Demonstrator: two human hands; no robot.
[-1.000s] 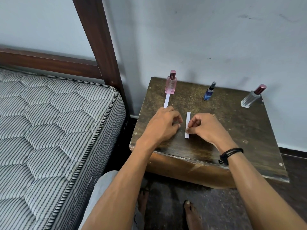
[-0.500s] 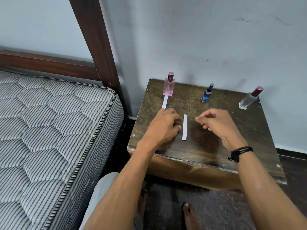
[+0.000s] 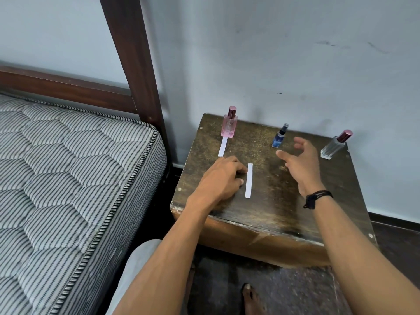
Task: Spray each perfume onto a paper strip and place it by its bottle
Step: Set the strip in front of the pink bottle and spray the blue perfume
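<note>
Two bare hands over the worktop [image 3: 272, 214]: the left hand [image 3: 223, 178] rests on it, fingers [image 3: 238, 169] loosely curled and gripping nothing, right beside a white paper strip [image 3: 249, 180] lying flat, can't tell if they touch. The right hand [image 3: 300, 164], black wristband [image 3: 317, 197] on, hovers with fingers spread wide and empty, near the blue bottle [image 3: 279, 138]. Back by the wall stands the pink bottle [image 3: 230, 123] with a second strip [image 3: 222, 146] lying in front of it, then the blue bottle, then the clear bottle [image 3: 335, 145]
</note>
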